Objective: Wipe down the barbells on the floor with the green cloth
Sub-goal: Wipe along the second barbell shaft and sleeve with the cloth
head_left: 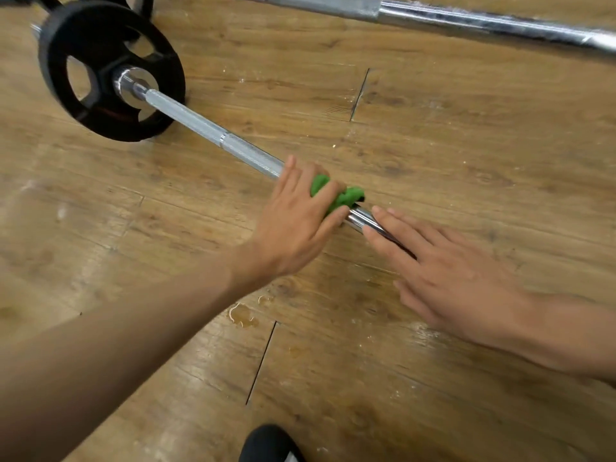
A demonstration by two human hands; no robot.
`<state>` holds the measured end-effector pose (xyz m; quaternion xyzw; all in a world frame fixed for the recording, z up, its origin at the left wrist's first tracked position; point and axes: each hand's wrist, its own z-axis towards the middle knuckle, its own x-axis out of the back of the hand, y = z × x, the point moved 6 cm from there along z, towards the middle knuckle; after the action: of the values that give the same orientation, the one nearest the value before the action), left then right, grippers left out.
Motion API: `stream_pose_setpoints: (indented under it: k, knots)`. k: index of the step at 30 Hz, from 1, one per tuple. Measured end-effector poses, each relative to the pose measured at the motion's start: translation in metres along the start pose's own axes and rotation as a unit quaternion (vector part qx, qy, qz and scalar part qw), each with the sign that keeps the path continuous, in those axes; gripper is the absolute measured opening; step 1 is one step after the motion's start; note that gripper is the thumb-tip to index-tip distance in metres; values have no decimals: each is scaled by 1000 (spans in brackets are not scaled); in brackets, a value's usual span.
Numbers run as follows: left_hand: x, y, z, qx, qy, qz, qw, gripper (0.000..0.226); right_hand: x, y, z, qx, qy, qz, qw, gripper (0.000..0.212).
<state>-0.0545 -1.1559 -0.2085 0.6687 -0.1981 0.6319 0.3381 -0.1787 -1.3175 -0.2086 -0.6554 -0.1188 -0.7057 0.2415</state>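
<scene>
Left hand (293,215) is clasping green cloth (336,195) around barbell (213,130) mid-shaft, beyond weight plate (110,71) | right hand (443,271) is lying flat, empty, steadying barbell | advice: keep cloth wrapped tight.

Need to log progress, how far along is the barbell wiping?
Done: can't tell. In hand: the left hand presses the cloth on the near bar mid-shaft; the right hand rests flat on it. Left: the far bar lies untouched.

Scuffed wood-plank floor (433,145), small puddle (242,315)
</scene>
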Motion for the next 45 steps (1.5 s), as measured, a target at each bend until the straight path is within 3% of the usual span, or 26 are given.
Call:
stream_pose_setpoints:
  k: [4,7,13,15,21,27,30,35,41,45]
  knots:
    - [6,-17,5,-65,-37,86,993,55,3,1,22,36,3,-20,999,78]
    - [3,-23,8,-74,-38,85,993,54,-4,2,33,30,3,-9,999,82]
    - [22,-62,24,72,-41,68,994,59,-6,7,34,19,3,13,1000,84]
    - [23,-53,26,82,-26,56,995,53,-6,8,34,18,7,10,1000,85]
    - [-3,17,9,27,2,-24,999,44,-7,8,36,18,-3,-10,1000,85]
    - [5,-7,13,-65,-39,85,994,50,-5,7,8,27,-14,-8,1000,103]
    - [12,-27,20,-39,-42,104,993,51,-8,8,7,21,-6,3,1000,112]
    - [24,-44,27,47,-45,71,995,52,-6,7,10,16,-2,12,1000,103]
    - [-5,45,-1,-59,-11,15,998,41,4,5,7,22,15,7,1000,83]
    - [-5,29,2,-77,-46,78,993,52,2,5,0,23,4,10,1000,95]
